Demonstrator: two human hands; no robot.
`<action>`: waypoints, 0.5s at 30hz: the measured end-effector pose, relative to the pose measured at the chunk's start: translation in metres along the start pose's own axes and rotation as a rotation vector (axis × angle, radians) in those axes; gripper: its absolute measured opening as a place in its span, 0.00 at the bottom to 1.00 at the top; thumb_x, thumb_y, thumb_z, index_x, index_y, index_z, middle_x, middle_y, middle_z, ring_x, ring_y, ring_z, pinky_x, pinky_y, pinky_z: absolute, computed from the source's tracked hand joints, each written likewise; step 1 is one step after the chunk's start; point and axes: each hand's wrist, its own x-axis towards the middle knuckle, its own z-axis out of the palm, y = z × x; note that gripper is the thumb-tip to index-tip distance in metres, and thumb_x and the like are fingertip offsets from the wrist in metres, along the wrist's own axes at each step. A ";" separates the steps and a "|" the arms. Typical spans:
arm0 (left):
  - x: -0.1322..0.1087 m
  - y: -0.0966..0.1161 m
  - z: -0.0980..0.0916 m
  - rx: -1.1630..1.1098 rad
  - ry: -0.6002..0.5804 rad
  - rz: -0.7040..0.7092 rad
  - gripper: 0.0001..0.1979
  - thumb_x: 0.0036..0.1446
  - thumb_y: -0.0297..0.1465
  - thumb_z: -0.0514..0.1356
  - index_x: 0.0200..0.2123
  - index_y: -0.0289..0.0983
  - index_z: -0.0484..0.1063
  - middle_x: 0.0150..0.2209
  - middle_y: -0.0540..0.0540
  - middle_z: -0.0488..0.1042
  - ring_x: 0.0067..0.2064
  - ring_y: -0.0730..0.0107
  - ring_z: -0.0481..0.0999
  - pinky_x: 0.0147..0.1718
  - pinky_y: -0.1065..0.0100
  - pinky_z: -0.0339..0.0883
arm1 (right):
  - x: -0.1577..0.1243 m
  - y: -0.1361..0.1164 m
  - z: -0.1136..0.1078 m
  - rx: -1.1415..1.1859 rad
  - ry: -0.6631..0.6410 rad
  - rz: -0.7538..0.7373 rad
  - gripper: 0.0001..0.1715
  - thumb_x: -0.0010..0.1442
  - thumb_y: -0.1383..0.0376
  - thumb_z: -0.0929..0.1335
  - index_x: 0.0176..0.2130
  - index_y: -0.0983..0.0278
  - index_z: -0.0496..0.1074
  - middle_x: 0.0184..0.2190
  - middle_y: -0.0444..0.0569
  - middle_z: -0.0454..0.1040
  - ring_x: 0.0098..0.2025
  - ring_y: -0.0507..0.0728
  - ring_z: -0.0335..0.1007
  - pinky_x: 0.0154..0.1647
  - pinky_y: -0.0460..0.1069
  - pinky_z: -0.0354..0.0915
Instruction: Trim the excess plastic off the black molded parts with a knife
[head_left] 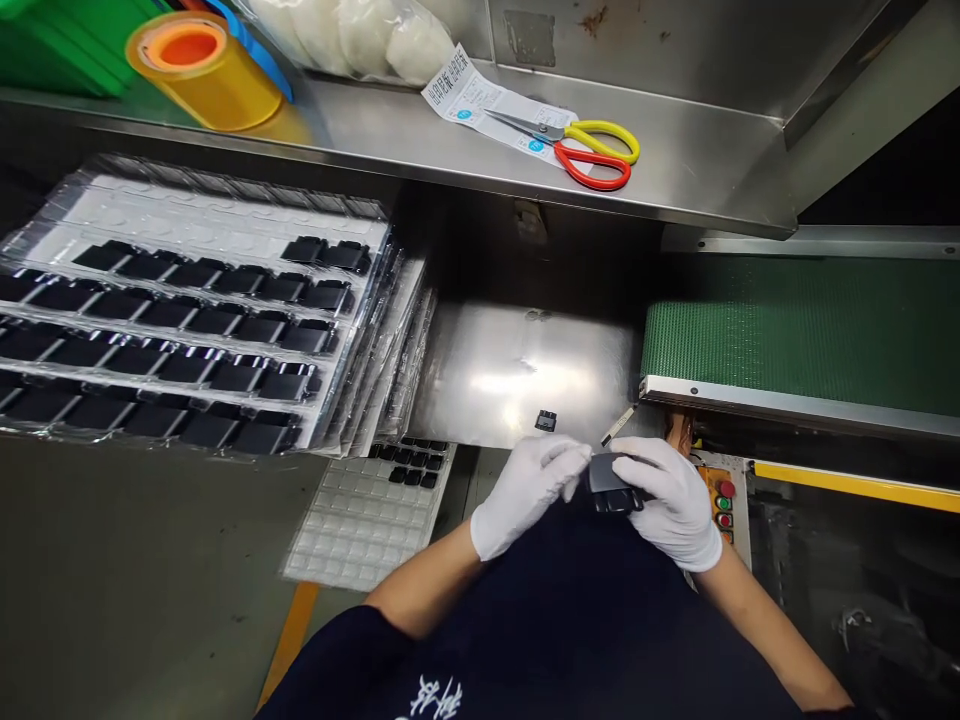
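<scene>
My right hand (671,500), in a white glove, grips a black plastic part (615,480) with a smooth curved top and slots along its near side. Just left of that part is my left hand (529,490), also gloved in white. Its fingers are drawn together, and whatever they hold, if anything, is hidden. A small black plastic piece (546,420) lies on the metal table (517,350) beyond my left hand. Above my right hand, a thin light-coloured strip with dark ends (619,425) rests by the conveyor's corner.
Stacked clear trays (360,330) hold rows of black parts at left; another tray (352,540) sits lower. On the steel shelf (697,150) are scissors (600,155), a printed label (480,95) and a yellow tape roll (202,70). A green conveyor belt (810,320) and control buttons (724,505) stand right.
</scene>
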 end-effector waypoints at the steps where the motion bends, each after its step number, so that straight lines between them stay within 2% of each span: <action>1: 0.002 -0.001 0.001 -0.066 -0.037 -0.065 0.21 0.62 0.43 0.63 0.22 0.37 0.70 0.19 0.54 0.64 0.22 0.75 0.60 0.25 0.69 0.55 | 0.001 0.002 0.000 -0.090 -0.004 -0.040 0.22 0.60 0.73 0.69 0.50 0.52 0.75 0.47 0.50 0.82 0.45 0.59 0.80 0.45 0.56 0.75; 3: 0.005 -0.003 0.002 -0.173 -0.072 -0.144 0.19 0.56 0.42 0.68 0.22 0.37 0.69 0.19 0.55 0.61 0.23 0.77 0.57 0.24 0.70 0.49 | 0.001 0.004 0.000 -0.162 -0.021 -0.087 0.26 0.59 0.76 0.65 0.50 0.52 0.76 0.42 0.48 0.82 0.42 0.58 0.79 0.43 0.54 0.74; 5: 0.006 -0.005 0.002 -0.232 -0.073 -0.171 0.20 0.54 0.42 0.69 0.21 0.37 0.67 0.19 0.56 0.59 0.22 0.78 0.55 0.24 0.70 0.46 | 0.001 0.003 0.001 -0.109 0.007 -0.059 0.30 0.59 0.78 0.64 0.54 0.52 0.75 0.39 0.47 0.82 0.41 0.57 0.79 0.43 0.53 0.74; 8: 0.007 -0.008 0.000 -0.227 -0.054 -0.172 0.23 0.56 0.44 0.69 0.20 0.37 0.64 0.18 0.56 0.57 0.22 0.78 0.54 0.23 0.69 0.44 | -0.002 0.000 0.003 0.017 0.025 0.134 0.25 0.62 0.74 0.68 0.56 0.55 0.76 0.42 0.48 0.83 0.42 0.58 0.81 0.44 0.53 0.77; 12: 0.007 -0.009 0.000 -0.184 -0.045 -0.164 0.25 0.56 0.44 0.68 0.18 0.37 0.62 0.17 0.56 0.58 0.22 0.78 0.55 0.24 0.69 0.45 | -0.003 -0.005 0.001 0.197 -0.071 0.439 0.16 0.66 0.66 0.69 0.52 0.58 0.80 0.45 0.48 0.85 0.44 0.59 0.83 0.46 0.52 0.79; 15: 0.008 -0.011 0.001 -0.248 -0.051 -0.179 0.24 0.56 0.44 0.69 0.19 0.37 0.64 0.17 0.57 0.57 0.21 0.79 0.54 0.23 0.69 0.43 | 0.001 -0.008 -0.001 0.348 -0.097 0.515 0.14 0.67 0.64 0.69 0.49 0.58 0.81 0.46 0.48 0.85 0.46 0.59 0.83 0.48 0.51 0.79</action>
